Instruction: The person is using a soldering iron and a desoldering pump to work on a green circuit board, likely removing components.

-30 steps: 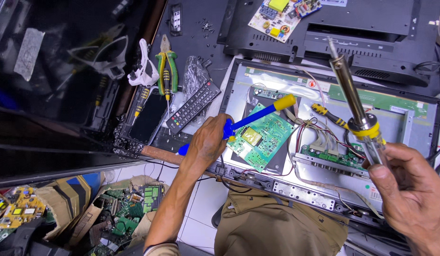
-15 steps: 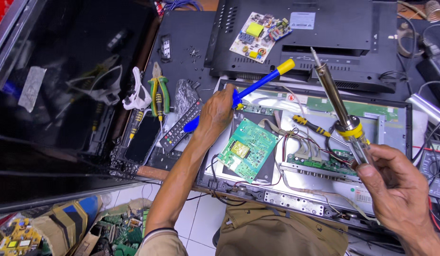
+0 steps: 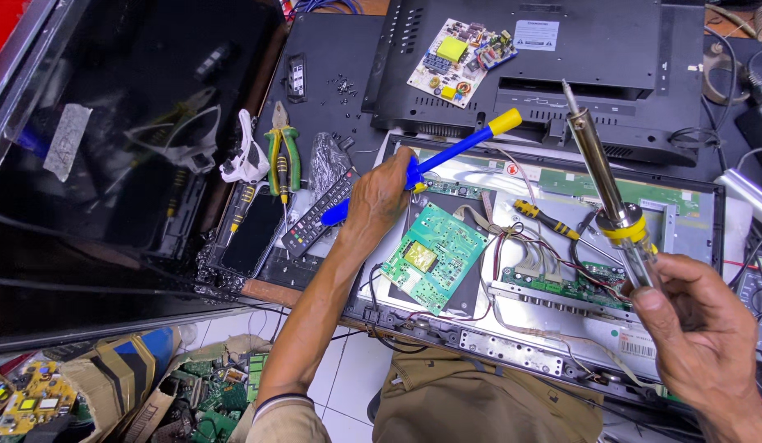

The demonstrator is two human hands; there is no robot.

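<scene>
The right hand (image 3: pixel 699 340) sits at the lower right corner, its wrist cut off by the frame edge, and its fingers hide the lower part of the soldering iron (image 3: pixel 606 193) handle that it is clenched around; the iron's metal shaft slants up and to the left, tip in the air above the opened television chassis (image 3: pixel 553 361). The left hand (image 3: pixel 383 197) is closed around a blue desoldering pump (image 3: pixel 447 153) with a yellow end, the palm covering the pump's middle, so only both ends show. This hand hovers at the chassis's left edge, just above a loose green circuit board (image 3: pixel 434 257); whether it touches the board cannot be told. A remote control (image 3: pixel 315 215) lies just left of that hand, pliers (image 3: pixel 281 156) further left. A yellow-handled screwdriver (image 3: pixel 553 221) rests inside the chassis between the hands
</scene>
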